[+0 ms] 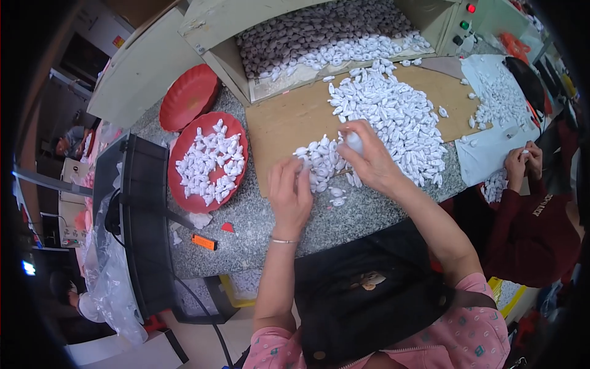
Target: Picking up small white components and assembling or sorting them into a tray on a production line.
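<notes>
Small white pieces (pixel 322 165) lie between the curled left hand (pixel 290 195) and right hand (pixel 376 158), though whether either grasps one I cannot tell.

There are two red bowls (pixel 188 97) and perhaps hundreds of white pieces (pixel 393 117).

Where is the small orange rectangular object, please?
Left in the head view, the orange object lies on the speckled grey countertop, below the nearer round red bowl.
</notes>
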